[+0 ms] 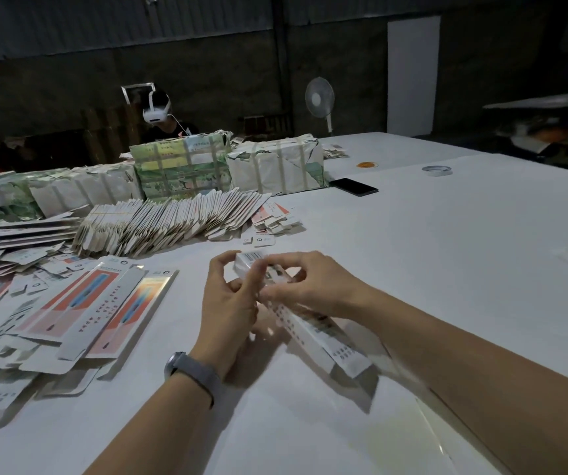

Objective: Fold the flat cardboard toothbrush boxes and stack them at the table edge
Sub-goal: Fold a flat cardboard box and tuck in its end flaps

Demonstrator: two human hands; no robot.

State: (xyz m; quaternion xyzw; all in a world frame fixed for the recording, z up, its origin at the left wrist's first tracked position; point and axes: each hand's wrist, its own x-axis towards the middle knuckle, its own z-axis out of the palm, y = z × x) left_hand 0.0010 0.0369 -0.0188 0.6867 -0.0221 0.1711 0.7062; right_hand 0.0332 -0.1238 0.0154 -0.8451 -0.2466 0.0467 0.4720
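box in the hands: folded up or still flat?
Folded up: the box shows two long faces meeting at an edge, so it has volume. Both hands, left and right, pinch its far end; whether that flap is closed, cannot tell.

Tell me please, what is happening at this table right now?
A person is folding a cardboard toothbrush box with both hands. The left hand and the right hand both grip its far end, where the flap is being closed, while the box points back toward the person. Flat unfolded boxes lie on the white table to the left, with a fanned row of more blanks behind them.
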